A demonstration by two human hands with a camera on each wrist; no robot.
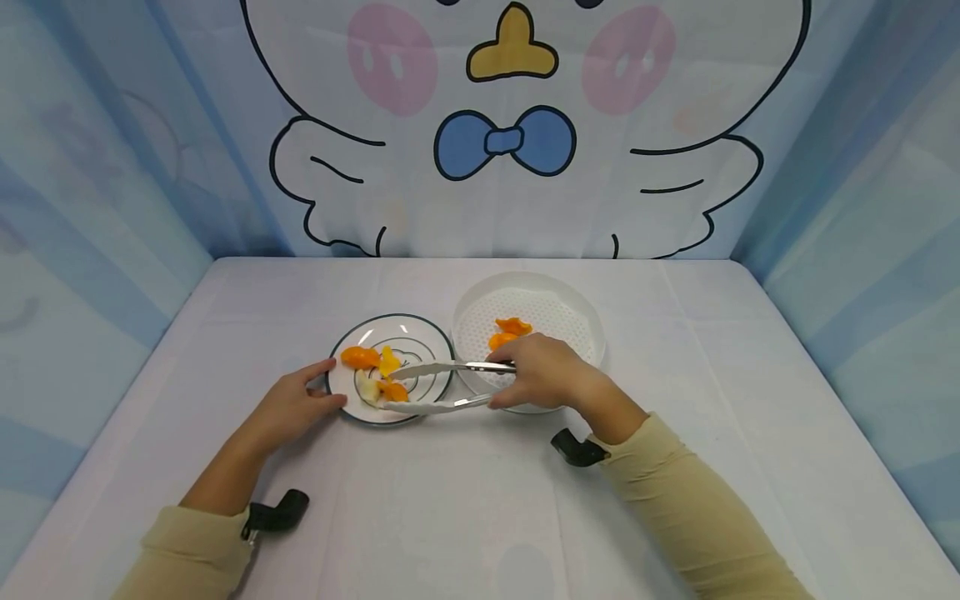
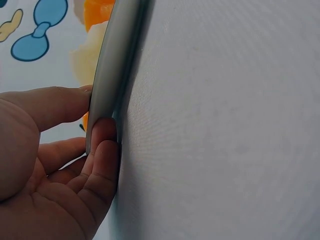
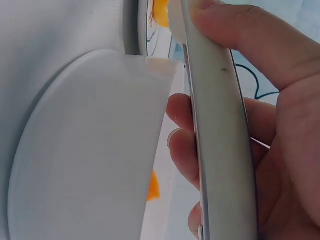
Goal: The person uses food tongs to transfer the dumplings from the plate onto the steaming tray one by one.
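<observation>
My left hand [image 1: 296,407] grips the left rim of a round plate [image 1: 420,337] with dark rings; in the left wrist view the thumb lies on the plate's face and fingertips are at its outer edge. Orange pieces [image 1: 361,357], a yellow piece [image 1: 388,362] and a pale piece [image 1: 367,387] lie on it. My right hand [image 1: 551,375] holds metal tongs [image 1: 442,367], thumb on one arm and fingers at the other. Their spread tips reach over the plate around the yellow, pale and lower orange pieces [image 1: 395,392].
Right of the ringed plate, close against it, stands a white dish [image 1: 562,308] with a dotted bottom. Orange pieces [image 1: 513,326] sit in it, partly behind the right hand. A white cloth covers the table [image 1: 435,517]; a printed curtain [image 1: 502,217] hangs at its back edge.
</observation>
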